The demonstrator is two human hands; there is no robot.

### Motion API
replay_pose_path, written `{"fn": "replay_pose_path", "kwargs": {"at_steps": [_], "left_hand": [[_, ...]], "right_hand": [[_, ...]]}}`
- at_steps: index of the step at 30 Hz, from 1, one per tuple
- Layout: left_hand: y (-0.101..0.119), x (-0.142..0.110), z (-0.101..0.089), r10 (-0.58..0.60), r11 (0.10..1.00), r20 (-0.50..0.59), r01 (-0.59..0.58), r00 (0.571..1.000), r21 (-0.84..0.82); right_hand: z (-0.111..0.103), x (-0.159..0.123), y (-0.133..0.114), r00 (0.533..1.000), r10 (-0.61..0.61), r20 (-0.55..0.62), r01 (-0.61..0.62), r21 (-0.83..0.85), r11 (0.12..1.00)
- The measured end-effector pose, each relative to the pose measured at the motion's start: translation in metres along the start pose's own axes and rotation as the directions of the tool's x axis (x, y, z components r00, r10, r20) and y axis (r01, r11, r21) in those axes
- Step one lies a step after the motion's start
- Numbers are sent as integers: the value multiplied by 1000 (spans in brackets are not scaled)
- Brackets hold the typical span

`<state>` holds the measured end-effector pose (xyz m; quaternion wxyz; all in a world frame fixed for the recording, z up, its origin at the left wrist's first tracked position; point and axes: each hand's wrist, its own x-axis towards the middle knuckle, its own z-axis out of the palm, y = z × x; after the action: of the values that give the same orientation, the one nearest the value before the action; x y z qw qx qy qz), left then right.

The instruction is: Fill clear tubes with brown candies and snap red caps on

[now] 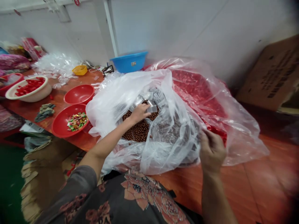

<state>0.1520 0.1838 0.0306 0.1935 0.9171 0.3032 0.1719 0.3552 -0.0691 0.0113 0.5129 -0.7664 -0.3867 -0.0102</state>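
A large clear plastic bag [161, 152] lies opened out on the table, with many small round brown balls [137, 130], like chocolate balls, inside. My left hand [139, 113] reaches into its mouth, fingers closed around a small clear plastic box [152, 107] just over the balls. More clear plastic pieces [157, 95] lie behind that hand. At the bag's right side, my right hand [213, 150] pinches the film between thumb and fingers. Part of the balls shows only dimly through the plastic.
Right of the bag is a clear sack of red wrappers [193, 90]. A blue basin [129, 62] stands behind. To the left are a red bowl of wrapped candies [58, 123], another red bowl [79, 94] and a white basin [30, 97] of red items. A cardboard box [268, 71] stands far right.
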Motion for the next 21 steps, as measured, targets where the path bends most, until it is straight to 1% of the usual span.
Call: {"fn": "replay_pose_path", "kwargs": {"at_steps": [1,2,3,4,5,6,7,8,9,10,11,12,13,14,15,16,18,19,21], "left_hand": [[8,-15,-1,67,996,-22,-68,998,-53],[16,-31,-1,131,985,-40,-134,991,-108],[24,-49,0,179,970,-45,-184,983,-158],[30,-68,2,200,959,-33,-203,979,-199],[34,-86,4,200,951,-13,-198,980,-236],[35,-104,6,175,948,6,-167,985,-271],[33,-119,8,127,947,23,-115,992,-299],[27,-132,9,56,946,32,-43,998,-321],[20,-142,10,-36,940,35,45,999,-337],[10,-149,9,-140,926,36,144,989,-350],[-1,-151,7,-251,899,39,248,967,-361],[-12,-151,5,-356,862,43,345,934,-372],[-22,-147,3,-438,822,55,425,897,-380],[-32,-141,1,-500,786,71,486,863,-383],[-40,-134,0,-542,758,87,531,836,-379],[-46,-126,0,-570,739,100,562,816,-371],[-56,-114,3,-608,714,114,604,786,-355],[-61,-110,6,-628,699,116,623,770,-351],[-68,-106,12,-665,664,117,656,738,-359]], "right_hand": [[12,4,-16,987,-29,157,20,60,998],[26,6,-31,956,-33,291,6,91,996],[39,7,-43,901,-52,431,4,112,994],[53,5,-53,831,-78,551,6,131,991],[65,3,-61,751,-108,652,15,146,989],[75,0,-65,674,-139,726,34,158,987],[84,-3,-68,623,-158,766,55,159,986],[91,-4,-69,605,-161,780,72,148,986],[96,-2,-68,618,-145,773,73,127,989],[100,1,-67,657,-111,746,51,103,993],[103,7,-66,712,-64,700,2,89,996],[106,14,-65,767,-11,642,-68,98,993],[107,22,-64,811,35,584,-139,135,981],[108,30,-65,849,69,524,-195,189,962],[107,38,-65,883,86,461,-221,248,943],[104,43,-65,914,82,398,-215,302,929],[91,49,-59,964,31,265,-133,376,917],[81,49,-51,983,8,184,-78,382,921],[55,43,-23,1000,23,-12,-18,320,947]]}}
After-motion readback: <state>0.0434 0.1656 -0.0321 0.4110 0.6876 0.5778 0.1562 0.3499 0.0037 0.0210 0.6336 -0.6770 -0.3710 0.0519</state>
